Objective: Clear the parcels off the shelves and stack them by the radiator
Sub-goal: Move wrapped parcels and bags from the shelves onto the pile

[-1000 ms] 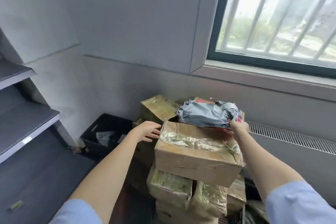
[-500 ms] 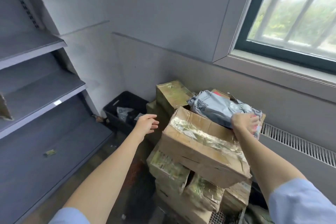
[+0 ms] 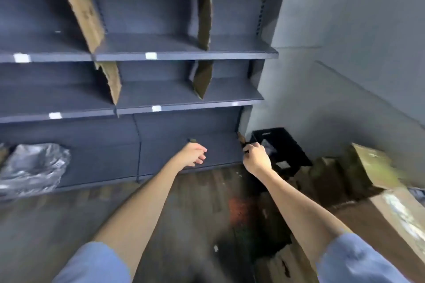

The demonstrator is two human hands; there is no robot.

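I face the dark grey shelves, blurred by motion. A silvery plastic-wrapped parcel lies on the bottom shelf at the far left. My left hand hovers in front of the bottom shelf with loosely curled fingers, holding nothing. My right hand is held up near the shelf's right end, fingers loosely curled and holding nothing. The stack of taped cardboard boxes shows at the right edge, away from both hands.
Brown cardboard dividers stand tilted on the upper shelves. A black crate sits in the corner between the shelves and the boxes. Dark wooden floor lies under my arms.
My view has swung left from the box stack to the shelves. My right hand let go of the grey bag parcel on top of the stack and both hands moved toward the bottom shelf.
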